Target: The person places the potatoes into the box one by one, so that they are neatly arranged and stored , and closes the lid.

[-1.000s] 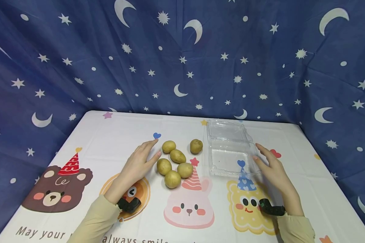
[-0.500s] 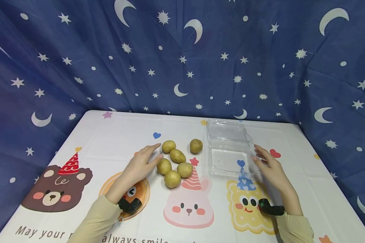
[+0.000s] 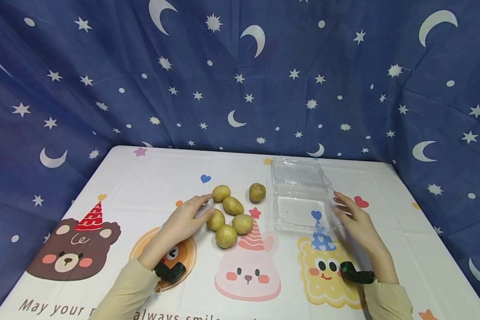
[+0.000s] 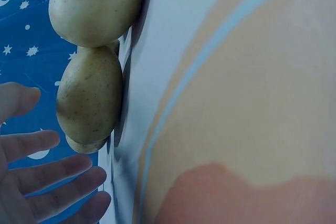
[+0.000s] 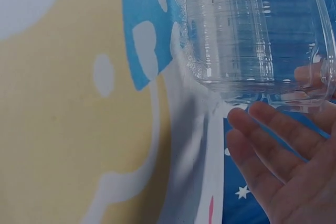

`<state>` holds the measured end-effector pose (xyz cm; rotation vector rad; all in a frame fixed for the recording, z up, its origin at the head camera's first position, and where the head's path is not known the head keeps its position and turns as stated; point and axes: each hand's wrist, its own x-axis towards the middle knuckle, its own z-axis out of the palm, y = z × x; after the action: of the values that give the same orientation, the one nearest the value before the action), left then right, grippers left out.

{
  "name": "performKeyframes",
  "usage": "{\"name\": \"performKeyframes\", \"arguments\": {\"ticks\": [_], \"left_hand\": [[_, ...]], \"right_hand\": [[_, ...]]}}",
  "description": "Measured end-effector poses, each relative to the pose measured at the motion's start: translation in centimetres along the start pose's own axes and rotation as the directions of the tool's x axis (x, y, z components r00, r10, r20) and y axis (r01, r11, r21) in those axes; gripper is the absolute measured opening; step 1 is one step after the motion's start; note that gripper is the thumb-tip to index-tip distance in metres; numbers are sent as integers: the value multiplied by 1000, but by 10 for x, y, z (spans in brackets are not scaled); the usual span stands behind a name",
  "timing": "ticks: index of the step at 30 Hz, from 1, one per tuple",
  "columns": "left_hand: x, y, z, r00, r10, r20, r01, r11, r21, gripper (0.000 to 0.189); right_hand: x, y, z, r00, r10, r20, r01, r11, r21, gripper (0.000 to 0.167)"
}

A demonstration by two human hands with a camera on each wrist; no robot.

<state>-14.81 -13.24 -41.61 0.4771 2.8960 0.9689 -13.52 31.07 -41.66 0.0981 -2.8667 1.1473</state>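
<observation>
Several yellow-brown potatoes [image 3: 226, 236] lie in a loose cluster mid-table, and a lone potato [image 3: 258, 193] sits apart to their right. My left hand [image 3: 184, 221] is at the cluster's left side, fingers extended towards the leftmost potato [image 3: 215, 220] and the rear potato [image 3: 221, 193]. In the left wrist view, thumb and fingers are spread with nothing between them. A clear plastic clamshell box [image 3: 302, 212] lies with its lid [image 3: 300, 172] folded back. Beside the box's right wall is my right hand [image 3: 358, 222], its fingers extended; the right wrist view shows fingertips [image 5: 258, 109] right at the box's edge.
A white tablecloth [image 3: 160, 173] printed with cartoon animals and lettering covers the table. Behind it hangs a dark blue curtain [image 3: 208, 53] with moons and stars. Each wrist wears a small black camera, such as the left one [image 3: 171, 272].
My left hand's fingertips have come down and slightly nearer to the potatoes. The right hand has barely shifted by the box. The potatoes and box stay put.
</observation>
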Motion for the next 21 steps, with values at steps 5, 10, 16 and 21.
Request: {"name": "performKeyframes", "arguments": {"ticks": [5,10,16,21], "left_hand": [[0,-1,2,999,31,17,-30,999,-13,49],[0,-2,4,998,52,31,-52,999,-16,47],[0,-1,6,996,85,32,-84,996,-29,43],[0,0,6,994,102,34,-101,994,-30,42]], "right_hand": [[-1,-1,-1,999,25,23,-26,1000,14,53],[-1,-1,-1,1000,21,18,-21,999,25,52],[-1,2,-1,1000,-6,-1,6,1000,14,50],[0,3,-3,1000,-5,-5,5,999,48,50]]}}
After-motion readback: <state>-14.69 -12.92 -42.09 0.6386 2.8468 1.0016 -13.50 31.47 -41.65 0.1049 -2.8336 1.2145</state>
